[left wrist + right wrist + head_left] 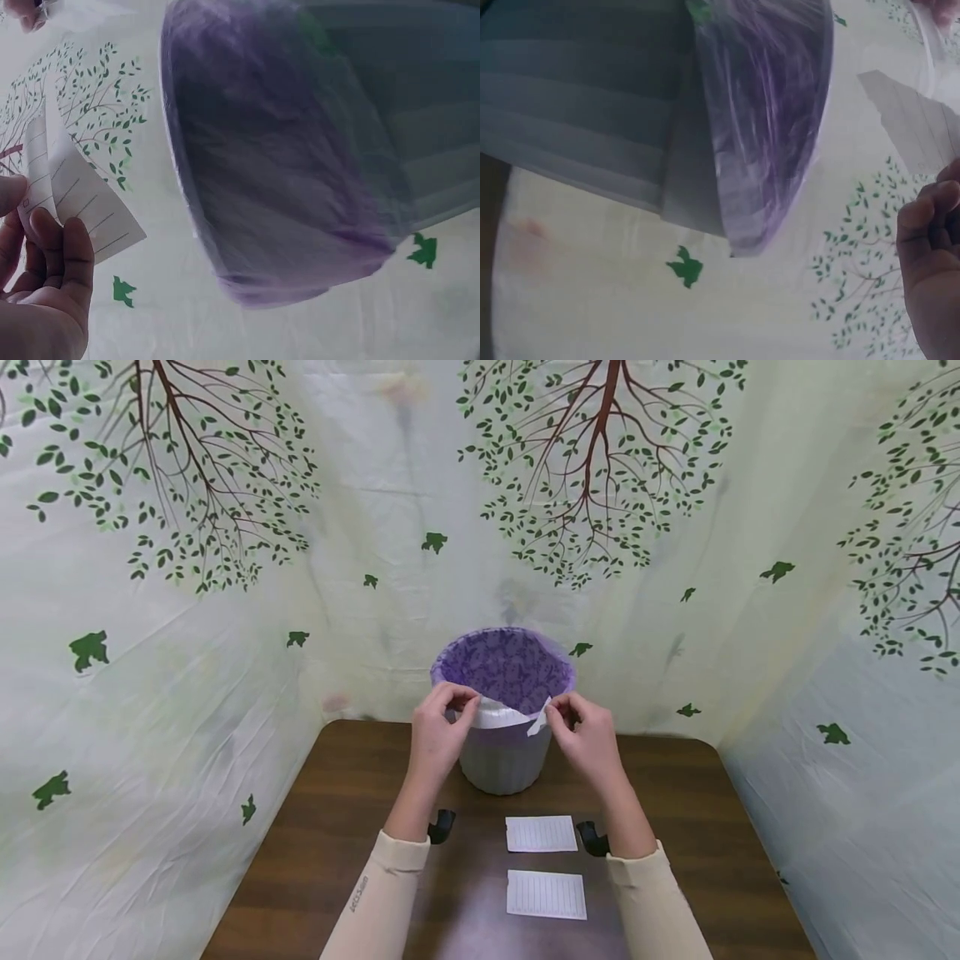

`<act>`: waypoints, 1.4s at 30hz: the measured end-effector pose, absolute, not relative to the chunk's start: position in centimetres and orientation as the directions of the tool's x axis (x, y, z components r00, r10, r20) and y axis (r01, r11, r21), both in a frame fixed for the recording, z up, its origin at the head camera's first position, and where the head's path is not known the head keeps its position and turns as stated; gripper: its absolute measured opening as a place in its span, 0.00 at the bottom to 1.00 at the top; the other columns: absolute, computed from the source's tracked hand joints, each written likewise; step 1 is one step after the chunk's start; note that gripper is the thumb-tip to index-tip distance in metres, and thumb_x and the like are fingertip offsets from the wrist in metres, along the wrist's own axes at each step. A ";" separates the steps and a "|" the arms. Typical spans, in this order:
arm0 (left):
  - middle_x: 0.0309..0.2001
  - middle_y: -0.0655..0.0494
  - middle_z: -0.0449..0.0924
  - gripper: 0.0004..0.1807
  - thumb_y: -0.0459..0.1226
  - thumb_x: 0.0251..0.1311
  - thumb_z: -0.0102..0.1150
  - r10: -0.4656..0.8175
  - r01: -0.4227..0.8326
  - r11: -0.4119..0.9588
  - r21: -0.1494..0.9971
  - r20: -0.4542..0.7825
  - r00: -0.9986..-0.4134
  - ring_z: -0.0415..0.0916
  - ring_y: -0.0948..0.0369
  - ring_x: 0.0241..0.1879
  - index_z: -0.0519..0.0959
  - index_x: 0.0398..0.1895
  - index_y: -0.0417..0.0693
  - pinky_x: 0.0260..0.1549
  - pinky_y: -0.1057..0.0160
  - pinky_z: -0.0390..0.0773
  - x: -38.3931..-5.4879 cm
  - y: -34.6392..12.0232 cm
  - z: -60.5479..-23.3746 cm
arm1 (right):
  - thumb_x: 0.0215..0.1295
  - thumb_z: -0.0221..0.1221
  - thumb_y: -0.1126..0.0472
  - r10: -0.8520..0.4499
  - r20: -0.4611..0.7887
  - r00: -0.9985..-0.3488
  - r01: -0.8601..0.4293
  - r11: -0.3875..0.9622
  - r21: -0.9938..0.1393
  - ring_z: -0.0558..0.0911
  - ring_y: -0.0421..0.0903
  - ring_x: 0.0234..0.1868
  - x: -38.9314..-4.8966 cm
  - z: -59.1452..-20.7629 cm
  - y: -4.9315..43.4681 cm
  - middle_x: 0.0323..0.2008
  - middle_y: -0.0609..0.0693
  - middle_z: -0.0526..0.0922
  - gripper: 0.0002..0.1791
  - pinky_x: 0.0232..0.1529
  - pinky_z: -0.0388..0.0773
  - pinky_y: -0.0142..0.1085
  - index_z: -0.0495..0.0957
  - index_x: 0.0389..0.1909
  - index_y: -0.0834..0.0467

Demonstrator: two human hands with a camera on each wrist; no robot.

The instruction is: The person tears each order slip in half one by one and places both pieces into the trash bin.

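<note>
My left hand [442,720] pinches a piece of lined paper [498,715] at the near rim of a grey bin [504,764]; in the left wrist view this paper looks folded or creased. A smaller torn piece of paper [538,720] is pinched in my right hand [583,728], and its ragged edge shows in the right wrist view. The two pieces appear apart, both above the bin's near side. A purple bag [510,664] lines the bin and folds over its rim. The bottom of the bin's inside is hidden.
Two lined paper sheets [542,833] lie one in front of the other on the brown wooden table [360,810], between my forearms. Black wrist devices [442,827] sit under both wrists. Behind the bin hangs a pale cloth [390,635] printed with trees and birds.
</note>
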State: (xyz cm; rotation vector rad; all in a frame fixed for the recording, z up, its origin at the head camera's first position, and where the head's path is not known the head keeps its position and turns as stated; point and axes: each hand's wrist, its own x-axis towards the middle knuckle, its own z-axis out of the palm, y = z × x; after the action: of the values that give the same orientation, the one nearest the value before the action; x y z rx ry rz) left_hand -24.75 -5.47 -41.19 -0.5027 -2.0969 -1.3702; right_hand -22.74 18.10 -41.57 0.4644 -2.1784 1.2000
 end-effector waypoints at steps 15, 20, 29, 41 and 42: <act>0.41 0.45 0.84 0.02 0.31 0.69 0.68 -0.005 0.605 0.436 0.666 0.674 -0.739 0.82 0.52 0.41 0.86 0.39 0.40 0.44 0.51 0.85 -29.2 -3.6 -40.3 | 0.71 0.65 0.66 0.015 0.653 -0.757 -0.518 0.596 -0.614 0.72 0.44 0.22 -26.9 -41.6 17.5 0.23 0.54 0.82 0.04 0.26 0.69 0.31 0.83 0.35 0.62; 0.42 0.46 0.83 0.02 0.32 0.70 0.67 0.011 0.562 0.457 0.690 0.627 -0.779 0.83 0.52 0.41 0.86 0.40 0.41 0.45 0.52 0.85 -29.8 -3.4 -41.5 | 0.71 0.65 0.66 0.008 0.629 -0.778 -0.500 0.597 -0.627 0.73 0.43 0.22 -27.6 -42.6 17.4 0.24 0.54 0.83 0.04 0.27 0.70 0.31 0.84 0.35 0.61; 0.47 0.48 0.86 0.03 0.32 0.71 0.66 0.080 0.544 0.484 0.685 0.585 -0.807 0.86 0.52 0.46 0.86 0.44 0.44 0.42 0.51 0.85 -29.9 -3.3 -42.8 | 0.72 0.65 0.65 -0.024 0.587 -0.809 -0.469 0.629 -0.620 0.75 0.44 0.25 -28.0 -43.6 17.1 0.25 0.53 0.83 0.03 0.29 0.72 0.32 0.84 0.37 0.60; 0.48 0.49 0.86 0.07 0.31 0.70 0.66 0.088 0.550 0.471 0.689 0.584 -0.807 0.84 0.52 0.46 0.86 0.48 0.41 0.44 0.55 0.82 -29.0 -3.6 -42.4 | 0.72 0.65 0.64 -0.042 0.564 -0.825 -0.449 0.655 -0.608 0.75 0.43 0.25 -27.9 -43.9 17.0 0.25 0.51 0.82 0.02 0.29 0.72 0.33 0.84 0.41 0.59; 0.48 0.49 0.86 0.07 0.31 0.70 0.66 0.086 0.544 0.470 0.696 0.577 -0.812 0.84 0.52 0.46 0.86 0.48 0.41 0.43 0.57 0.81 -28.8 -3.6 -42.4 | 0.71 0.66 0.64 -0.043 0.562 -0.826 -0.448 0.653 -0.610 0.75 0.43 0.25 -27.9 -43.9 17.0 0.25 0.51 0.82 0.03 0.29 0.72 0.33 0.85 0.42 0.59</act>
State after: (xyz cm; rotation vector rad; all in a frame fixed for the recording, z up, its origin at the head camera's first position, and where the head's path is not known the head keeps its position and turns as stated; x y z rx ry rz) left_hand -28.81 -3.57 -42.37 -0.5235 -2.2538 -1.3092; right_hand -27.92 16.95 -43.93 0.3819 -2.3623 1.0617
